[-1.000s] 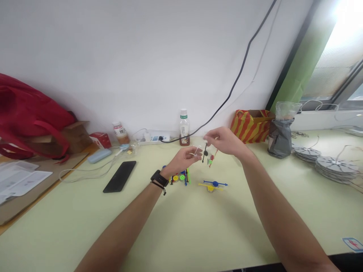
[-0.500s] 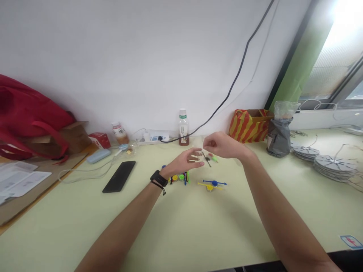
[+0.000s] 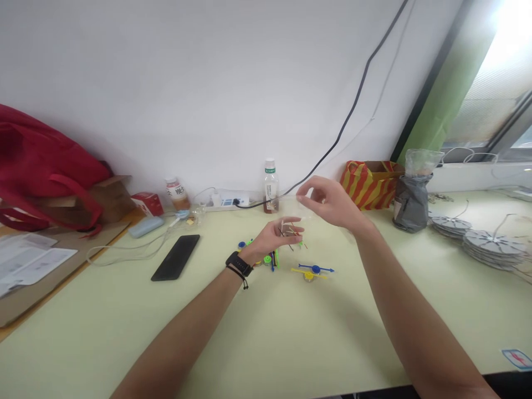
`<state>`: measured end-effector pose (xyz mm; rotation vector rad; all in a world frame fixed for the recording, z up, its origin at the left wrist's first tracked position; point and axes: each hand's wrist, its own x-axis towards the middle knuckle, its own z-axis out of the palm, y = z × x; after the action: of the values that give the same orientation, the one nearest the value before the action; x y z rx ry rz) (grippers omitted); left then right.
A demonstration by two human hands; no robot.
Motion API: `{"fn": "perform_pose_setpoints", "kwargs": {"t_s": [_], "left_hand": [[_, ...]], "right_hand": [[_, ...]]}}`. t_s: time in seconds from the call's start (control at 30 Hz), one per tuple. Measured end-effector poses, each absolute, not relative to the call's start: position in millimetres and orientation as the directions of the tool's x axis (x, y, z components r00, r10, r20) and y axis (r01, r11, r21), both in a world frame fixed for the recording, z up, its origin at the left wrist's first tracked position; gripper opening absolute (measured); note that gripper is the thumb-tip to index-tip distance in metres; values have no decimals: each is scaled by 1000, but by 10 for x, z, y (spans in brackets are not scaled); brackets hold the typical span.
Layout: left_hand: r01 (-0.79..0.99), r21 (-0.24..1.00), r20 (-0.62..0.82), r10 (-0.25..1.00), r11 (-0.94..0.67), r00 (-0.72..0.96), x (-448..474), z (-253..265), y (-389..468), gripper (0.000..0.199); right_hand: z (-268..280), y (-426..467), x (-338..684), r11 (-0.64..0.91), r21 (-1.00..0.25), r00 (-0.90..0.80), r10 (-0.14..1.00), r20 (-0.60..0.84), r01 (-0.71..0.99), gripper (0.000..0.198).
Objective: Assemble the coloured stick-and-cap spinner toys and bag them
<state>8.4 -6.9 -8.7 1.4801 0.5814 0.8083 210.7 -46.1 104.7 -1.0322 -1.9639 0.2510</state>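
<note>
My right hand (image 3: pixel 326 200) is raised over the table, its thumb and fingertips pinched together on what looks like a thin clear plastic bag (image 3: pixel 306 213), only faintly visible. Below and to the left, my left hand (image 3: pixel 276 235) has its fingers curved and apart. Small thin arrow pieces (image 3: pixel 292 233), dark, red and green, show blurred in the gap between its thumb and fingers. On the table, a blue arrow spinner (image 3: pixel 316 269) and a yellow arrow spinner (image 3: pixel 308 276) lie side by side. More coloured spinners (image 3: pixel 268 259) are partly hidden behind my left wrist.
A black phone (image 3: pixel 175 258) lies left of my hands. Along the wall stand a drink bottle (image 3: pixel 271 191), a power strip (image 3: pixel 230 201) and a striped bag (image 3: pixel 368 185). A black cable (image 3: pixel 353 102) hangs across the wall. Stacked grey discs (image 3: pixel 492 249) are at right.
My right hand has risen slightly, its fingers turned more downward. The small arrow pieces have shifted left, into the gap of my left hand. The spinners on the table stay put.
</note>
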Motion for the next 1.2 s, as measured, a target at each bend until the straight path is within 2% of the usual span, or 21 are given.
{"fn": "perform_pose_setpoints", "kwargs": {"t_s": [0.1, 0.17, 0.2, 0.27, 0.3, 0.37, 0.43, 0.53, 0.63, 0.83, 1.0, 1.1, 1.2], "left_hand": [[-15, 993, 105, 796, -120, 596, 76, -117, -65, 48], [17, 987, 126, 834, -160, 536, 79, -145, -46, 39], [13, 987, 133, 859, -160, 494, 81, -156, -29, 39], [-33, 994, 107, 917, -103, 384, 83, -168, 16, 41], [-80, 996, 75, 942, -52, 327, 82, -169, 43, 41], [-210, 976, -5, 966, 61, 259, 75, -167, 99, 38], [-314, 938, -61, 963, 146, 264, 63, -165, 150, 34], [-343, 922, -78, 954, 180, 291, 44, -170, 193, 31], [-325, 932, -73, 962, 159, 262, 26, -162, 188, 35], [-218, 964, -90, 960, 151, 266, 13, -95, 120, 49], [-122, 992, 21, 952, 18, 305, 6, -85, 98, 50], [-8, 992, 118, 915, -125, 386, -20, -89, 94, 48], [62, 976, 155, 873, -207, 462, -35, -91, 83, 47]], "right_hand": [[1037, -398, 2257, 590, -517, -205, 758, 620, 620, 17], [988, -325, 2385, 504, -510, -201, 820, 536, 697, 19], [947, -283, 2446, 448, -505, -220, 867, 447, 738, 20], [841, -202, 2531, 344, -481, -313, 939, 146, 807, 19], [781, -166, 2548, 300, -465, -362, 931, -49, 833, 19], [664, -109, 2516, 233, -439, -421, 813, -402, 868, 26], [570, -73, 2413, 213, -434, -451, 684, -573, 875, 38], [482, -62, 2193, 262, -438, -499, 613, -613, 860, 53], [417, -98, 1972, 284, -454, -525, 605, -598, 844, 56], [286, -178, 1707, 276, -421, -498, 591, -635, 864, 38], [337, -161, 1826, 281, -427, -503, 619, -604, 859, 15], [486, -168, 2012, 309, -514, -572, 649, -501, 801, 10], [705, -233, 2226, 294, -696, -678, 635, -370, 655, 14]]}}
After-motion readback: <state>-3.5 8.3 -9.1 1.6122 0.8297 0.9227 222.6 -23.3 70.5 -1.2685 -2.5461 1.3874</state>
